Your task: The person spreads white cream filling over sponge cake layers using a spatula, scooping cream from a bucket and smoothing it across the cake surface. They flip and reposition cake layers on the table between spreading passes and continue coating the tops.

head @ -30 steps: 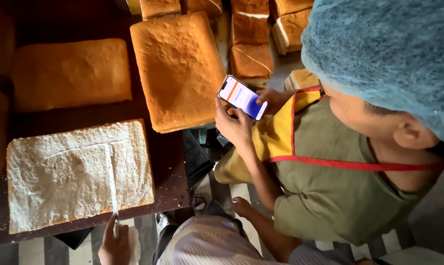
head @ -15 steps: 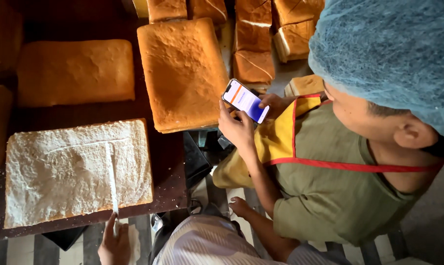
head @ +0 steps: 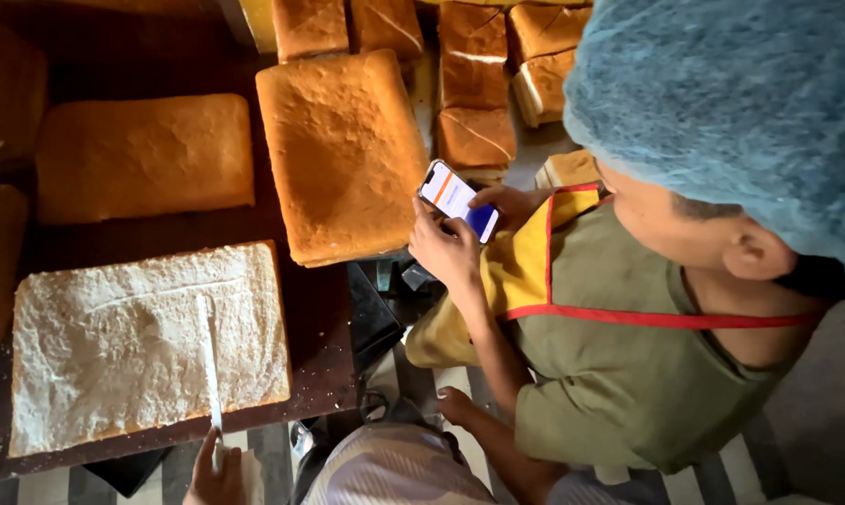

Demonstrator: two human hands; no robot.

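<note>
Your one visible hand [head: 219, 477] sits at the bottom edge of the frame, left of centre, its fingers wrapped round the handle of a long pale knife [head: 209, 360]. Which hand it is cannot be told, and no second hand of yours shows. The blade lies flat and points up the frame across the white cake slab [head: 114, 346], in the lower left. That slab is a broad rectangle with a pale, crumbly, floury-looking top and a faint scored line near its upper edge. It rests on a dark wooden table [head: 315, 318].

No packages, labels or signs can be made out. Golden-brown slabs [head: 343, 150] lie in the centre and upper left, with smaller cut blocks [head: 474, 103] along the top.

To the right, a co-worker in a blue hair net [head: 731, 103], an olive shirt and a yellow apron trimmed in red holds a phone [head: 457, 200] in both hands.

Compared with half a second ago, the knife and your grip look unchanged; the view has drifted slightly, and the phone is tilted much as before.
</note>
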